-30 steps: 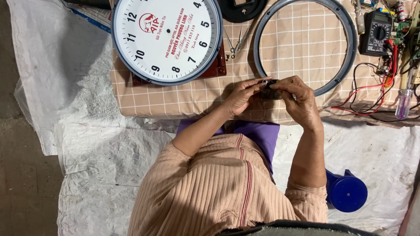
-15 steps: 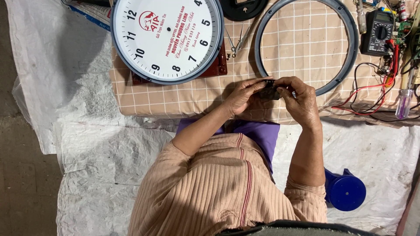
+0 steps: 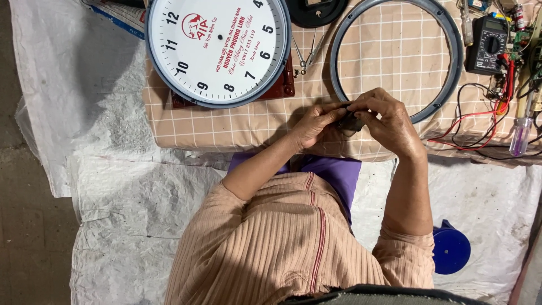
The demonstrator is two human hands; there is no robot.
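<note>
Here, two hands (image 3: 361, 121), one dark part (image 3: 350, 120)

Both hands meet over the checked cloth (image 3: 226, 121): left hand (image 3: 316, 125) and right hand (image 3: 389, 121) pinch a small dark part (image 3: 350, 121) between the fingertips. White clock face (image 3: 219, 49) lies upper left, empty grey ring (image 3: 395, 56) just behind the hands. Multimeter (image 3: 488, 44) with red and black leads (image 3: 480, 121) at right, clear-handled screwdriver (image 3: 522, 131) near the edge.
</note>
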